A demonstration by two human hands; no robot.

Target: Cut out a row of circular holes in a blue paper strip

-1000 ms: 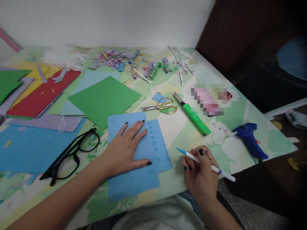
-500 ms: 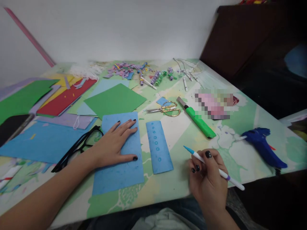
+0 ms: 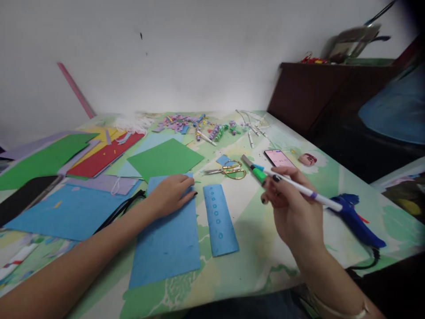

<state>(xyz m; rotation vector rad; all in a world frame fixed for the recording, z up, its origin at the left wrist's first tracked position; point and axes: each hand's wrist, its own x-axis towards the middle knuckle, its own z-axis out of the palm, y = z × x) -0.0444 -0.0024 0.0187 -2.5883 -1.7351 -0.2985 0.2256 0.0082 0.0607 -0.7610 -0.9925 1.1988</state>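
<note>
We held the pen up, the sheet down.
Our right hand [image 3: 294,212] pinched the pen [image 3: 300,188] above the table [image 3: 265,261]. We judged a wrist dip could smear the strip [image 3: 219,223]. Our left hand [image 3: 171,195], fingers pressed together, lay on the blue sheet [image 3: 166,248].

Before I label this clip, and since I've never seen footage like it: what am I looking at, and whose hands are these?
There is no machine here. One camera worn on a person's head looks forward and down at their own two bare hands. The left hand rests on a blue sheet. The right hand is raised, its fingers holding a white pen. On the table lie a blue strip with drawn circles, gold-handled scissors, a green cutter, a blue glue gun, a phone and more coloured paper.
</note>
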